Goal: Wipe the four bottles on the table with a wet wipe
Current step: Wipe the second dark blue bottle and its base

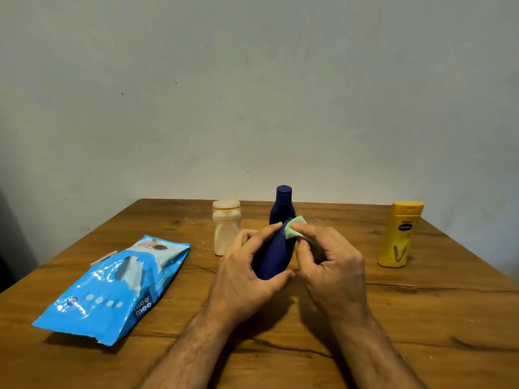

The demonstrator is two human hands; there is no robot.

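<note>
My hands (pixel 295 265) cover most of the held blue bottle (pixel 273 259). It hides the rear blue bottle's (pixel 283 203) base. Wipe pack (pixel 118 287) small print unreadable. Frame edge crops my forearms.

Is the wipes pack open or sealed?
Open: the blue wipes pack has its flap peeled back, and a white wipe pokes out of the slot.

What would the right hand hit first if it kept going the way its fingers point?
Probably the upright dark blue bottle standing just beyond the right hand and its green wipe. Depth is unclear, so it might pass beside it.
</note>
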